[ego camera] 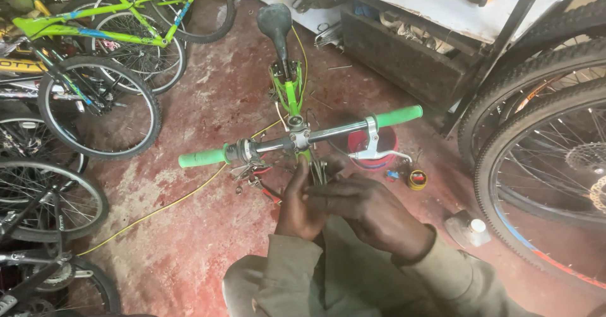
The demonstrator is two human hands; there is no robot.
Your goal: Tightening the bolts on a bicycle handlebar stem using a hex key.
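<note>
A green bicycle stands in front of me, its frame [290, 93] running away to a black saddle [274, 19]. The chrome handlebar [334, 131] carries green grips [201, 158] and a silver brake lever [372, 148]. Both my hands meet just below the stem, at the bike's front. My left hand [298, 208] reaches up with its fingertips against the front of the bike. My right hand [374, 213] lies across it from the right, fingers pointing left. Whatever they pinch between them is hidden.
Red-handled pliers [269, 193] and a yellow cable [189, 194] lie on the red floor. A red bucket [385, 141], a small yellow tin [417, 179] and a white-capped bottle [476, 227] sit to the right. Parked bicycles [95, 96] crowd the left, large wheels [536, 165] the right, a workbench [435, 5] behind.
</note>
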